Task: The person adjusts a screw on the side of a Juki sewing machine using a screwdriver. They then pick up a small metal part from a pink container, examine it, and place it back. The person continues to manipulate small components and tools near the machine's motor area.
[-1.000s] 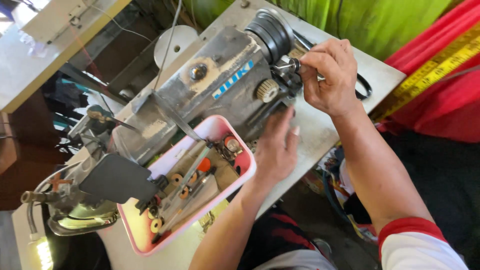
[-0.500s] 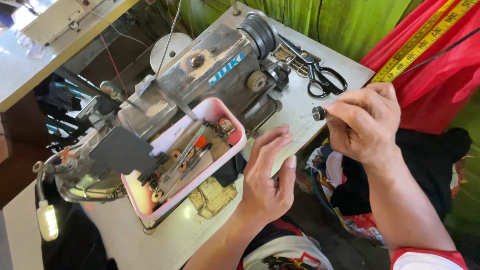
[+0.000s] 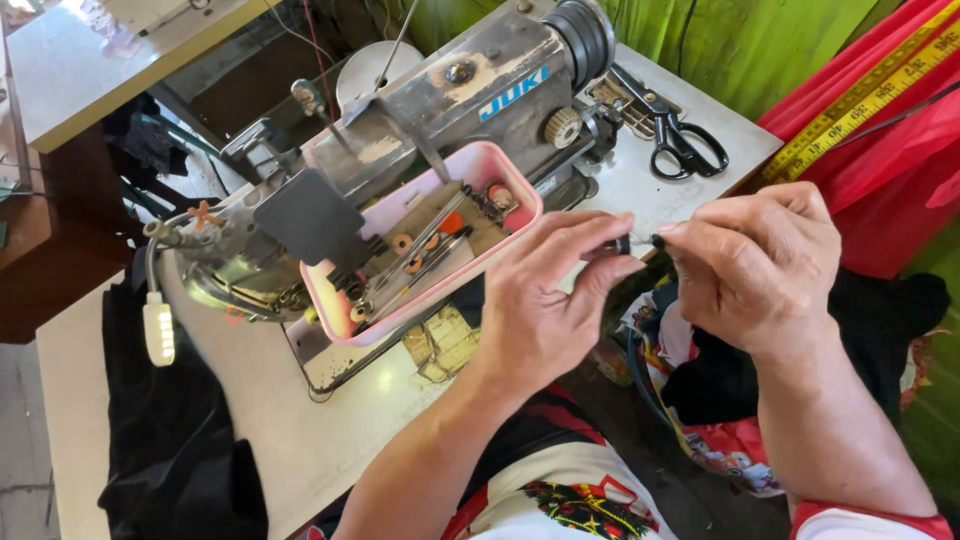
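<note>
Both hands pinch one small dark bobbin [image 3: 624, 243] between them: left hand [image 3: 545, 305] and right hand [image 3: 760, 265] fingers narrow on it, held over the tabletop [image 3: 300, 440] edge, just beside the pink tray [image 3: 515, 185] on the sewing machine [image 3: 470, 90].

Head view, close, down over sewing machine [image 3: 440, 150]

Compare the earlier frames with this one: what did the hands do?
The right hand left the grey sewing machine, carrying a small dark part toward the body. The left hand rose off the table and now pinches that part too. The pink plastic tray and black-handled scissors stayed put.
</note>
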